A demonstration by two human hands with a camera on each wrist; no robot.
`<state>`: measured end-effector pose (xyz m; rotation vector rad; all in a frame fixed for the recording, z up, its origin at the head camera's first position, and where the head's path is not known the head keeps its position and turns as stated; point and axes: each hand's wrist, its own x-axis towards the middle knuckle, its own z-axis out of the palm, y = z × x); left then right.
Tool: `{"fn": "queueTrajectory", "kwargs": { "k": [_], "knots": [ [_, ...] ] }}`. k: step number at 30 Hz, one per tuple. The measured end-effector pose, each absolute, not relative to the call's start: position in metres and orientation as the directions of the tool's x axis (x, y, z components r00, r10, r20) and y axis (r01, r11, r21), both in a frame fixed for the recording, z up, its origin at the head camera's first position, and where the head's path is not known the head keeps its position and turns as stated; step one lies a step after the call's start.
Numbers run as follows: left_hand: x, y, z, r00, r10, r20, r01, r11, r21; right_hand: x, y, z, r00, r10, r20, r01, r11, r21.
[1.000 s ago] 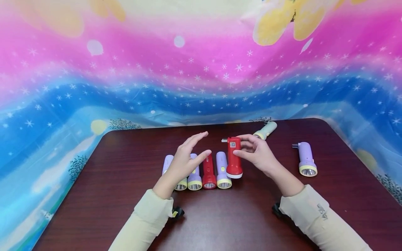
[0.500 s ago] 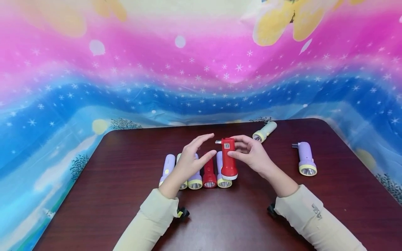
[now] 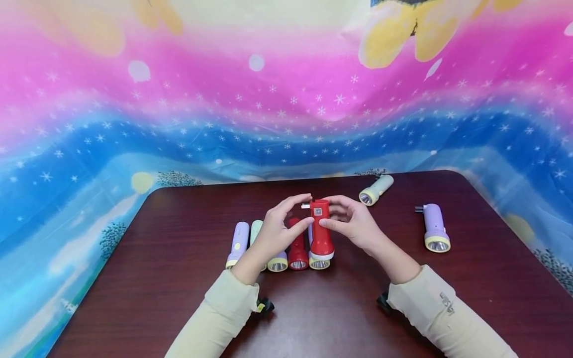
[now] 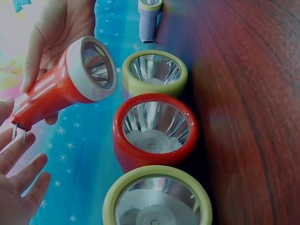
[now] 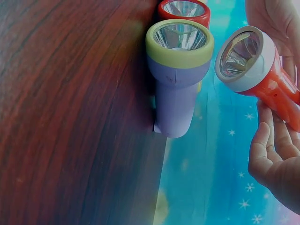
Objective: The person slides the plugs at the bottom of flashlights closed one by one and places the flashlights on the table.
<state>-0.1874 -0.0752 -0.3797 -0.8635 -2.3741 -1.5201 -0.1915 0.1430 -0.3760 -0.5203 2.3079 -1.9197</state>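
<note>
A red flashlight with a white rim is held above the table by my right hand, thumb on its near face and fingers behind. Its metal plug prongs stick out sideways toward my left hand. That hand's fingers are spread and loosely bent around the prong end; whether they touch it I cannot tell. Below and behind lies a row of flashlights: a purple one, a pale green one, another purple one, a red one, and a purple one partly covered by the held flashlight.
A pale green flashlight lies at an angle near the table's back edge. Farther right, a purple flashlight has its prongs out to the left. The dark wooden table is bordered by a patterned cloth backdrop.
My right hand has carried the red flashlight leftward, in front of the rightmost purple one of the row. My left hand has shifted slightly right, closing the gap between the hands.
</note>
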Motion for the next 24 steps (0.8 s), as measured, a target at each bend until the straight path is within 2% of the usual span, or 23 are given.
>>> {"fn": "queueTrajectory", "kwargs": {
  "k": [7,20,24],
  "knots": [
    [-0.1881,-0.0742,-0.3832,-0.812,0.357,0.461,0.568,0.302,0.766,-0.1915,0.1406,-0.3753,-0.939,-0.32,0.128,-0.184,0.152,-0.971],
    [-0.1935,-0.0718,-0.3845,-0.83,0.322,0.455,0.53,0.203,0.824,-0.1914,0.1381,-0.3787,-0.94,-0.312,0.139,-0.18,0.107,-0.978],
    [-0.1954,-0.0707,-0.3835,-0.819,0.311,0.483,0.544,0.151,0.825,-0.191,0.1385,-0.3793,-0.937,-0.315,0.148,-0.188,0.099,-0.977]
  ]
}}
